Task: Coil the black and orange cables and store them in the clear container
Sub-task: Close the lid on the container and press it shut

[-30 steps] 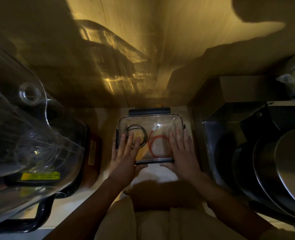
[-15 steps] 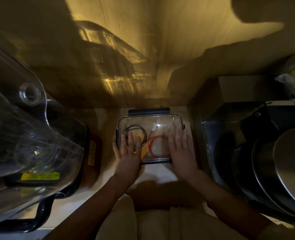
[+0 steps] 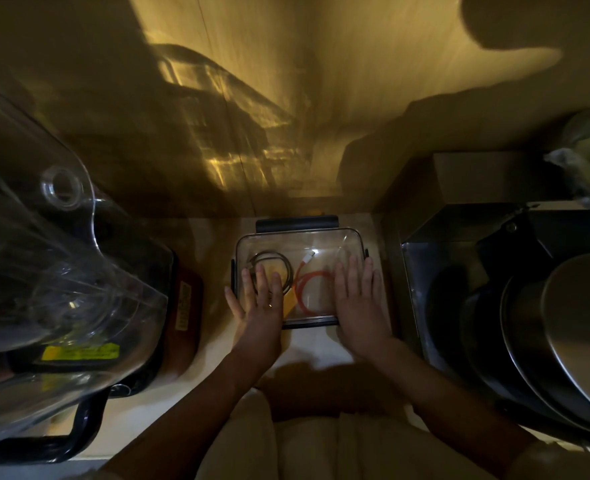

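Light: dim and yellow, brightest on the wall far ahead.
Shadows: big dark shapes fall across that wall.
Glare: shiny streaks on the wall's middle.
Edges: bent, stretched and blurry.

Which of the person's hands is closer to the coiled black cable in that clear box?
Left. The left hand lies flat on the lid directly over the black cable, fingers covering part of the coil. The right hand rests on the clear container's other side, beyond the orange cable.

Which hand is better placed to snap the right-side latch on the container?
Probably the right hand: its fingers lie flat on the lid beside the right-side latch. The left hand rests over the black cable.
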Demonstrator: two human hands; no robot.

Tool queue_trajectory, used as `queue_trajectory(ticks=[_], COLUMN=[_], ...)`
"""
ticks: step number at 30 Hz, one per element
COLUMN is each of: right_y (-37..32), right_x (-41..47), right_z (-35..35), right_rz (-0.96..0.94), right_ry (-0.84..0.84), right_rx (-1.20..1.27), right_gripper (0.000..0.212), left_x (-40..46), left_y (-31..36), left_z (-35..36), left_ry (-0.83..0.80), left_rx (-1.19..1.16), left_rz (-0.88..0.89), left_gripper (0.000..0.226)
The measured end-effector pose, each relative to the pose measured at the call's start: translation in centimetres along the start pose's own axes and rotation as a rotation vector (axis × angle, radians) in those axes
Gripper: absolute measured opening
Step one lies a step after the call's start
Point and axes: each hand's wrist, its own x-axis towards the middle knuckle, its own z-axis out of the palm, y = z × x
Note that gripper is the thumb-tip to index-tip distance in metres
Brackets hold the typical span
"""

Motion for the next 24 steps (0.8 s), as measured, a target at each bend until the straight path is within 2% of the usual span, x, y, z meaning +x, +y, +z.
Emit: queue_trajectory(ticks=[6,11,20,24], right_y=[-0.23,-0.17,-0.02,0.00], right_x=[-0.07,-0.16,0.13,0.19], right_z=[-0.09,-0.13,0.22,0.36], right_rz=[0.000,-0.012,-0.007,-0.008], right_ry=[-0.009,-0.019,-0.022,-0.012], right_rx=[-0.003,-0.015,0.002,0.010], right_gripper=[0.129,0.134,0.129,0.131], left_x=[-0.16,-0.33,-0.27,-0.30], left_y=[-0.10,-0.27,-0.68,-0.72], left_z=[-0.20,-0.38,-0.67,-0.83], left_ry=[-0.017,-0.033,-0.035,-0.031], left_rx=[-0.022,-0.045,-0.026,-0.043], left_rz=[0.004,0.026,0.045,0.044], left_gripper=[0.102,0.119,0.095,0.098])
